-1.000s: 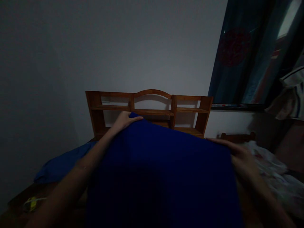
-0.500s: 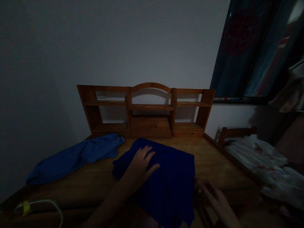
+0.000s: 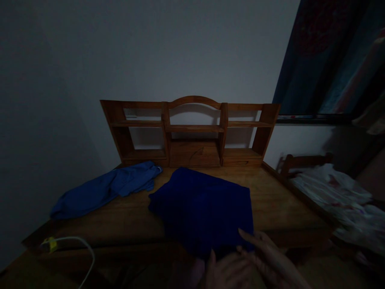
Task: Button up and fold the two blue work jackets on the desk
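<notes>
A dark blue cloth garment (image 3: 207, 204), its exact kind not clear, lies spread on the wooden desk (image 3: 282, 204) and reaches over the front edge. At its near edge is my left hand (image 3: 230, 269), blurred, thumb apart from the fingers, with no cloth visibly gripped. My right hand (image 3: 267, 255) is just beside it at the garment's near right corner, index finger stretched out along the cloth. The two hands almost meet, and part of the garment's lower edge is hidden behind them. A lighter blue garment (image 3: 105, 188) lies long and bunched at the desk's left.
A wooden shelf unit (image 3: 194, 128) stands along the back of the desk against the wall. A white cable (image 3: 75, 239) with a yellow tag hangs at the front left. Plastic-covered items (image 3: 333, 188) are piled at the right by a wooden chair back (image 3: 306, 161). The room is dim.
My left hand has left the top of the dark blue garment and come down to its near edge, close to my right. My right hand has shifted slightly left onto the corner.
</notes>
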### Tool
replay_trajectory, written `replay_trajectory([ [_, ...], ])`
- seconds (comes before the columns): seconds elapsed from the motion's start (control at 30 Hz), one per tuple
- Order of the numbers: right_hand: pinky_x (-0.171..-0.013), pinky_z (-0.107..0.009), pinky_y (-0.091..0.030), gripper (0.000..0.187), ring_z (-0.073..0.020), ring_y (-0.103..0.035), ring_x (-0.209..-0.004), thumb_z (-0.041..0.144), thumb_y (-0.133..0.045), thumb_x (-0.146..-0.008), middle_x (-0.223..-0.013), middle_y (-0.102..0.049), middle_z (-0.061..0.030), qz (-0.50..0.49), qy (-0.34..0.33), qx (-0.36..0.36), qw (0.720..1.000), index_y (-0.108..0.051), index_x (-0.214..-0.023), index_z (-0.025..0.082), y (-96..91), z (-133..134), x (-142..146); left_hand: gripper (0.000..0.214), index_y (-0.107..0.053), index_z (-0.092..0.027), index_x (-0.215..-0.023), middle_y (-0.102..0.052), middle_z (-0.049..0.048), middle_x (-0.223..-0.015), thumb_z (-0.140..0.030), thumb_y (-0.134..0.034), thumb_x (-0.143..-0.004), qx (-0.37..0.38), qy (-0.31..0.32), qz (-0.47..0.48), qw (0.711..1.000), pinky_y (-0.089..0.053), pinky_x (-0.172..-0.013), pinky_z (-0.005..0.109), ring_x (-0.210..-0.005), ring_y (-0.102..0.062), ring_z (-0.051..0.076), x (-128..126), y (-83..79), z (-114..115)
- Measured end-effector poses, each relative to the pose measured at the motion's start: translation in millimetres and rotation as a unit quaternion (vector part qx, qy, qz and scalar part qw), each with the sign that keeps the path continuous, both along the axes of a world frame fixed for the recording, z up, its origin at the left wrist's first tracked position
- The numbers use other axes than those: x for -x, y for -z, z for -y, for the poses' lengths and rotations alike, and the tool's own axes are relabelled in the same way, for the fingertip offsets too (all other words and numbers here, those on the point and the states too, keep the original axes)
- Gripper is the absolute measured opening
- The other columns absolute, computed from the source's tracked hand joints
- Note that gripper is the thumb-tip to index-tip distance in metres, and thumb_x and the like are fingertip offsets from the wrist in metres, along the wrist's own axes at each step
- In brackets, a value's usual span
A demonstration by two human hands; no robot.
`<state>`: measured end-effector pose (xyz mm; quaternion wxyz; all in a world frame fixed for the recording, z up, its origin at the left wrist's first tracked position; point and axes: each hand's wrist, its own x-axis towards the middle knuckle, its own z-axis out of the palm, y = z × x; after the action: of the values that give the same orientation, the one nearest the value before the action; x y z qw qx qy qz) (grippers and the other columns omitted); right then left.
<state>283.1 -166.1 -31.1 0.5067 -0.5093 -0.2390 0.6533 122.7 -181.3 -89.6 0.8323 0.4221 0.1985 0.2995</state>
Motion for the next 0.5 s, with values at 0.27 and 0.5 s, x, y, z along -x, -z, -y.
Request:
replay_trajectory([
  [0.27,-0.06,-0.015,-0.056,0.034,-0.0144,-0.068,-0.071,0.027,-0.084,-0.055,-0.078,-0.065,-0.001,-0.001,0.018,-0.024,1.0,-0.066,-0.081,0.016,-11.3,-4,-7,0.081,-0.054,-0.012,-0.125,-0.04,0.0192,-0.14,-0.071,-0.052,-0.069,0.104,0.04,0.173,0.979,-0.016,-0.111,0.051,-0.134,-0.03,0.034,-7,22.4,-10],
  [0.5,-0.054,-0.017,-0.055,0.031,-0.0145,-0.066,-0.067,0.032,-0.079,-0.061,-0.082,-0.066,-0.0051,0.013,-0.015,-0.078,0.997,-0.068,-0.085,0.016,-9.7,-10,-13,0.054,-0.051,-0.027,-0.124,-0.06,0.0101,-0.121,-0.06,-0.039,-0.084,0.106,-0.394,0.053,0.912,-0.038,-0.104,0.049,-0.12,-0.05,0.026,24,-17.2,-59],
])
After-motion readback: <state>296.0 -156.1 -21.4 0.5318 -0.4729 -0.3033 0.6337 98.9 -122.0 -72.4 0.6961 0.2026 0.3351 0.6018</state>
